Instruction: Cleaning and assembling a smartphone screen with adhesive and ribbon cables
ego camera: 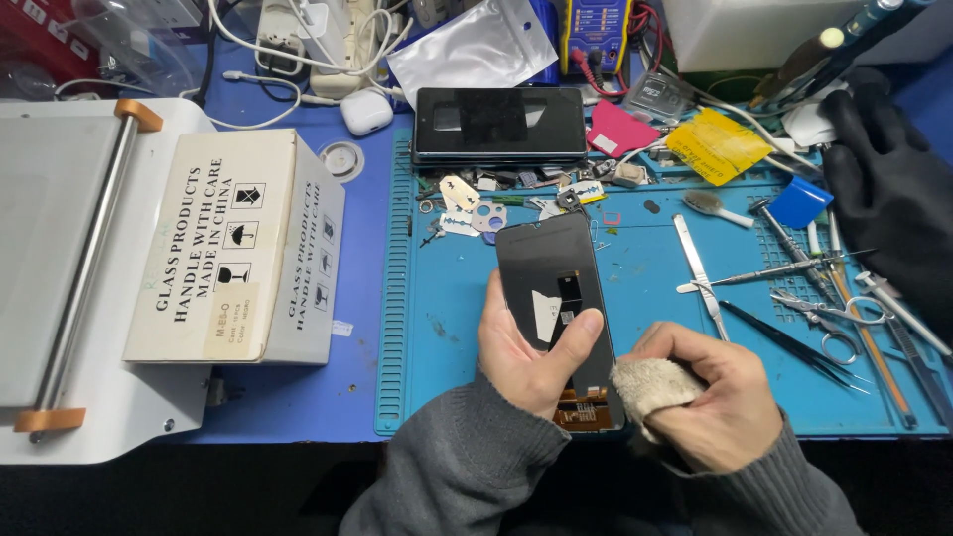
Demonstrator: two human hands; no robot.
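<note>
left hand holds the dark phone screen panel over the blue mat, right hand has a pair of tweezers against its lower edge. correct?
Not quite. The head view shows the right hand holding a wad of beige cloth against the panel's lower edge, not tweezers. The tweezers lie untouched on the blue mat. The rest holds: the left hand grips the dark screen panel over the mat.

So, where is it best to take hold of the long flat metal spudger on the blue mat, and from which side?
Probably at the middle of the metal spudger, pinching its two long edges from above. It lies flat on the blue mat and thin, so a pinch across the narrow width suits. Come from its left, since the tweezers touch its right side.
</note>
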